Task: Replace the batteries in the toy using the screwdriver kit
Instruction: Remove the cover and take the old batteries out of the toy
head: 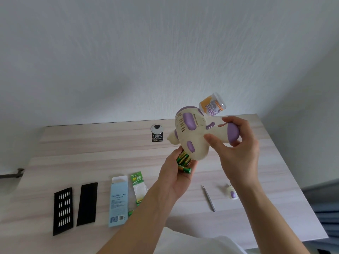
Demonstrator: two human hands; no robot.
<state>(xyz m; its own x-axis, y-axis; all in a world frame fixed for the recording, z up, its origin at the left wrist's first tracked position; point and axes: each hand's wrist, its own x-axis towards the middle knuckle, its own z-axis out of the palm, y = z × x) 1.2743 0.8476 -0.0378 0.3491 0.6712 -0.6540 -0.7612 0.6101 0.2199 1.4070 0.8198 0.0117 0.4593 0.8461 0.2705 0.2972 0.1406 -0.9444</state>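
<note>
Cream-and-purple bubble gun toy (pixel 192 132) hangs in the air above a pale wood-grain table (pixel 110 149), tipped so that its bubble solution bottle (pixel 212 105) points up and away toward the white wall. The right hand (pixel 236 151) grips the toy by its purple-ended handle, thumb on the near side and fingers curled over the far side; the toy's rounded body juts out to the left of that grip. Just beneath the body, the left hand (pixel 176 178) is cupped palm-up, its fingers curled round a cluster of green-and-gold batteries (pixel 183 160); whether the batteries touch the toy cannot be told.

On the table below, a slim grey screwdriver (pixel 208 198) lies near a small cream-and-purple battery cover (pixel 232 193). To the left lie a torn green battery pack (pixel 138 187), a light blue box (pixel 118 200), a black lid (pixel 87 204) and a black tray of screwdriver bits (pixel 63 211), side by side. A round cable grommet (pixel 156 129) sits at the table's far edge.
</note>
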